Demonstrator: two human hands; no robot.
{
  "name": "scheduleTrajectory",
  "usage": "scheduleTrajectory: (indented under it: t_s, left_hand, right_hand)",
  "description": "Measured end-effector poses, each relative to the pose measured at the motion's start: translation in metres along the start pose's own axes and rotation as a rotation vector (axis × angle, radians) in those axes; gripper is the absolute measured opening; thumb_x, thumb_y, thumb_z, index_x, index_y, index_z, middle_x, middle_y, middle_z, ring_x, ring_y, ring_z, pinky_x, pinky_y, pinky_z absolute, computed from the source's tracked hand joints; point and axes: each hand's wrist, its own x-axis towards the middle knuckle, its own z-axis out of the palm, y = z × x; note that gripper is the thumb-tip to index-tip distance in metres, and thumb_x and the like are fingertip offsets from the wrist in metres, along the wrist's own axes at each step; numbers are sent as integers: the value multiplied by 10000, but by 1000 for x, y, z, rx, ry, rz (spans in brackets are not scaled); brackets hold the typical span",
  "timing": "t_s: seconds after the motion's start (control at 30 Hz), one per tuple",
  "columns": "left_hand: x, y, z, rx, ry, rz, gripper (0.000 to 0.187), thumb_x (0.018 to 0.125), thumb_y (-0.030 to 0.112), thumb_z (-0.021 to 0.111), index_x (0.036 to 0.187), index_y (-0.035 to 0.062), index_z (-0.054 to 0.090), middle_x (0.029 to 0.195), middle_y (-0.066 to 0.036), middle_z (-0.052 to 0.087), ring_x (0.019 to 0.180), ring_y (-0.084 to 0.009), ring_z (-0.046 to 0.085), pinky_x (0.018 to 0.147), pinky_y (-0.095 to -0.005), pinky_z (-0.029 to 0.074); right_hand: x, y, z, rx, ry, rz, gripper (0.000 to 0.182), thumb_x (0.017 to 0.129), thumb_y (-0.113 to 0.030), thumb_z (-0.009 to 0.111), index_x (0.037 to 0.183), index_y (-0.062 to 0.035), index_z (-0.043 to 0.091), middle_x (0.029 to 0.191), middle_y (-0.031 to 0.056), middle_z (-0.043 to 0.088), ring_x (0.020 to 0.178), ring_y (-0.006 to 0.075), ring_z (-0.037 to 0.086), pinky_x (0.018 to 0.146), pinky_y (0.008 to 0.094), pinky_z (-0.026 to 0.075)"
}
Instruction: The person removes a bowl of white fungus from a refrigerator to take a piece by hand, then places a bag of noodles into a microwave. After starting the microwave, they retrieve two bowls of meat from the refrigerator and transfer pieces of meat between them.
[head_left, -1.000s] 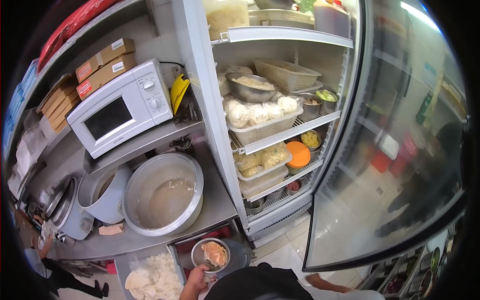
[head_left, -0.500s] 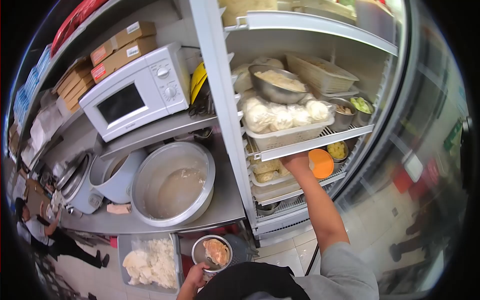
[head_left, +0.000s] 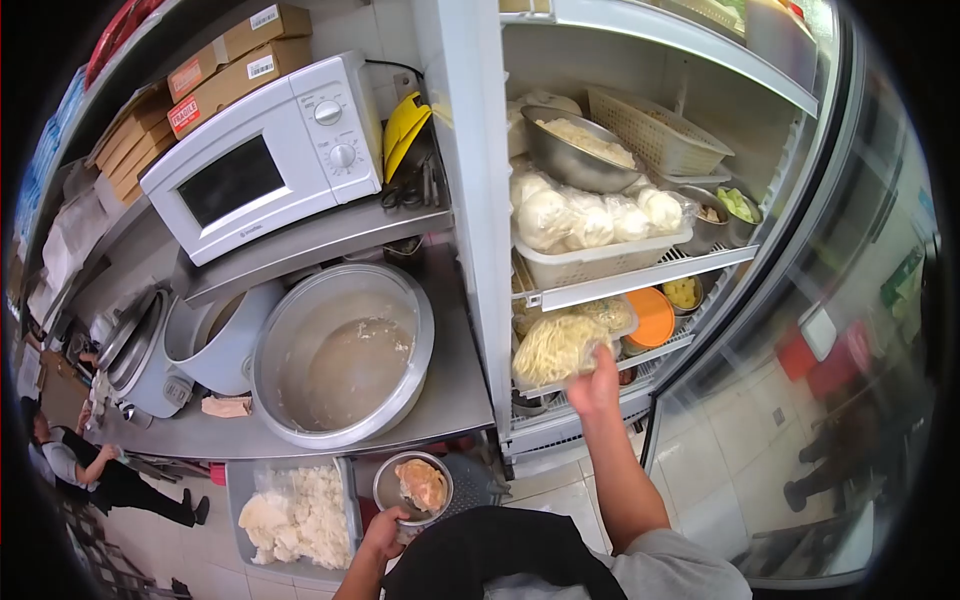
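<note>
My right hand (head_left: pixel 597 385) grips a clear plastic bag of noodles (head_left: pixel 555 350) by its right end, at the front of the open fridge's lower shelf. The noodles are pale yellow strands. Fingers closed on the rim, my left hand (head_left: pixel 384 532) holds a round metal bowl (head_left: pixel 440 510) low in front of me. A pinkish-orange lump of what looks like raw meat (head_left: pixel 421 484) lies in that bowl. Just right of the noodles stands a container with an orange lid (head_left: pixel 650 318). What lies behind the bag is partly hidden.
Above my right hand, a fridge shelf edge (head_left: pixel 640 278) carries a white basket (head_left: pixel 590 262) of bagged white buns. The glass door (head_left: pixel 800 330) stands open at right. A large metal basin (head_left: pixel 270 390) and a microwave (head_left: pixel 260 170) are left. Another person (head_left: pixel 90 465) stands far left.
My right hand, earlier reaching under the shelf, has come forward and down, drawing out the bag of noodles. My left hand still holds the bowl. The view has shifted slightly.
</note>
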Motion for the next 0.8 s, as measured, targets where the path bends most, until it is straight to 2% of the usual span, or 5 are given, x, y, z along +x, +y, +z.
scheduleTrajectory:
  t_s: [0.27, 0.33, 0.6, 0.67, 0.8]
  left_hand:
    - [20, 2, -20, -56, -56, -29, 273, 785, 128, 543, 987, -49, 594, 840, -153, 663, 729, -273, 664, 699, -369, 551]
    - [18, 2, -26, -52, -21, -13, 273, 788, 127, 543, 991, -49, 592, 839, -151, 662, 728, -270, 665, 691, -367, 552]
    - [5, 2, -32, 3, -23, 62, 284, 789, 138, 542, 998, -46, 601, 858, -146, 674, 750, -267, 672, 747, -376, 561]
    - [4, 4, -36, -25, -43, -27, 273, 817, 141, 529, 1015, -39, 585, 831, -141, 672, 724, -252, 673, 625, -357, 551]
    - [-2, 3, -38, 17, 19, 35, 279, 829, 161, 529, 1029, -23, 591, 830, -131, 680, 716, -239, 672, 586, -328, 534]
  right_hand:
    - [-60, 88, 59, 272, 9, 368, 422, 947, -346, 478, 1218, -35, 566, 1191, 144, 616, 1111, 319, 582, 978, 484, 460]
    - [-59, 107, 63, 260, 32, 345, 434, 915, -359, 543, 1219, -50, 576, 1162, 128, 630, 1053, 308, 603, 924, 458, 495]
    - [-67, 137, 86, 212, 35, 359, 395, 933, -334, 527, 1205, -51, 573, 1184, 118, 624, 1074, 284, 604, 938, 445, 489]
    - [-70, 147, 94, 246, -36, 464, 398, 929, -334, 532, 1204, -49, 574, 1193, 122, 622, 1091, 291, 599, 949, 453, 482]
    - [-52, 160, 144, 320, -145, 556, 389, 921, -273, 507, 1233, -48, 556, 1232, 131, 601, 1118, 298, 585, 970, 473, 469]
